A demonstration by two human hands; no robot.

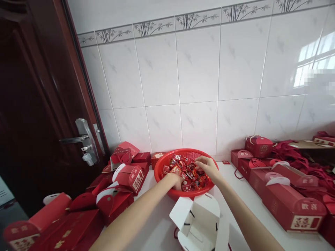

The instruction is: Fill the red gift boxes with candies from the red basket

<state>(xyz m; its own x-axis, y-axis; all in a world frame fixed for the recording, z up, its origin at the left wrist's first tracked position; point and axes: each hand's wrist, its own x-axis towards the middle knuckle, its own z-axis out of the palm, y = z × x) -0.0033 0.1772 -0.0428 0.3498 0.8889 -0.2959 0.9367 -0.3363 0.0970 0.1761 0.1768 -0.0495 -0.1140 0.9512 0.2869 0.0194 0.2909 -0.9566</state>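
A round red plastic basket (192, 152) near the wall holds many red-wrapped candies (187, 170). My left hand (177, 179) reaches into its left side, fingers down among the candies and mostly hidden. Over the basket's right side is my right hand (206, 165), its fingers bent down at the candies; whether it pinches one is too small to tell. Directly in front of the basket, between my forearms, an open box (200, 226) shows its white inside with the flaps spread.
Red gift boxes (125, 176) crowd the left of the white table (154, 216). More red boxes (290, 198) and a heap of red ribbons (290, 157) lie on the right. Behind stands a tiled wall (199, 69), with a dark wooden door (39, 87) at left.
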